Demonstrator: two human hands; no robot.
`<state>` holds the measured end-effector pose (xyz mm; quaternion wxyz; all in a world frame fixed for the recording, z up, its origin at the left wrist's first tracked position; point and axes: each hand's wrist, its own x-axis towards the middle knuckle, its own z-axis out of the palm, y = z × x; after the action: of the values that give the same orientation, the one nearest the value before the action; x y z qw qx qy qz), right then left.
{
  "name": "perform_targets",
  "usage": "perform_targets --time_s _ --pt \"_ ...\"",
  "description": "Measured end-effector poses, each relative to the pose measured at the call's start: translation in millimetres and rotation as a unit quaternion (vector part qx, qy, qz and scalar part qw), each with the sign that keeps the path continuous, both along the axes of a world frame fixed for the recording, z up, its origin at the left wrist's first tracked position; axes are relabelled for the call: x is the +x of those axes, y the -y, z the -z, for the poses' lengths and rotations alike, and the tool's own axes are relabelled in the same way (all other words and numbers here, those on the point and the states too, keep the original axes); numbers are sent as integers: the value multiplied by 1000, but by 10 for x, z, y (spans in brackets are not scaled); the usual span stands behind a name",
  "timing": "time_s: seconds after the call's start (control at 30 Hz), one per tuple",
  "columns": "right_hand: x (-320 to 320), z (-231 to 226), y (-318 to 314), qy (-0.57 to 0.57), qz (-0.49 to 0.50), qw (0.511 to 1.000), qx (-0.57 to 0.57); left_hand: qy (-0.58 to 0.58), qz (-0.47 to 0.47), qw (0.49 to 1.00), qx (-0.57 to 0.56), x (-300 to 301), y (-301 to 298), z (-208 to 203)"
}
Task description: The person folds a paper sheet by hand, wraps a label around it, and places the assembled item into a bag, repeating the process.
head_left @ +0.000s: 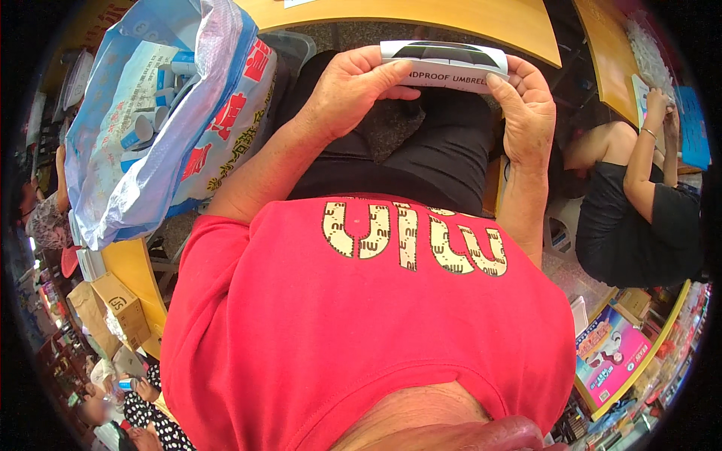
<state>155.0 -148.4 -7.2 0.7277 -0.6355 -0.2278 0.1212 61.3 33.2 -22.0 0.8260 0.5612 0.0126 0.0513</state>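
Note:
A white printed paper sleeve (451,75) with a picture of a black umbrella is held over my lap, its upper edge curled over. My left hand (357,83) pinches its left end between thumb and fingers. At the other end my right hand (526,105) grips it, thumb pressed on the front and fingers behind. Left of my left arm stands a large white and blue woven bag (239,143) with red print, its mouth wide. Inside lie several small blue and white paper rolls (139,131).
A yellow table (481,19) lies beyond my hands, with another yellow table (613,52) at the far right. A person in black (632,210) sits on the right, working by hand. At the lower left are a cardboard box (124,308) and a person in a dotted garment (162,410).

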Motion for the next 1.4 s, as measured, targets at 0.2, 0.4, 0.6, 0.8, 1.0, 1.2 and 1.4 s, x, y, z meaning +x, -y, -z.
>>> perform_targets --time_s 0.2,0.4,0.6,0.8,1.0,1.2,1.4 --pt "22 23 3 4 14 1000 -12 -1 12 1000 4 -6 2 16" --pt "94 114 -86 -10 38 999 -11 -19 -5 1000 -2 33 81 32" --pt "16 240 -248 150 138 967 -152 -1 -31 998 61 121 284 114" --pt "253 473 -76 45 108 993 -8 -50 -11 998 -32 111 181 117" --pt "165 412 -168 23 98 995 18 -96 -64 992 -57 224 126 196" --pt "263 454 -181 -43 70 997 7 -70 -28 997 34 167 112 117" --pt "282 728 -226 -240 -9 958 158 -90 -6 993 80 83 25 23"
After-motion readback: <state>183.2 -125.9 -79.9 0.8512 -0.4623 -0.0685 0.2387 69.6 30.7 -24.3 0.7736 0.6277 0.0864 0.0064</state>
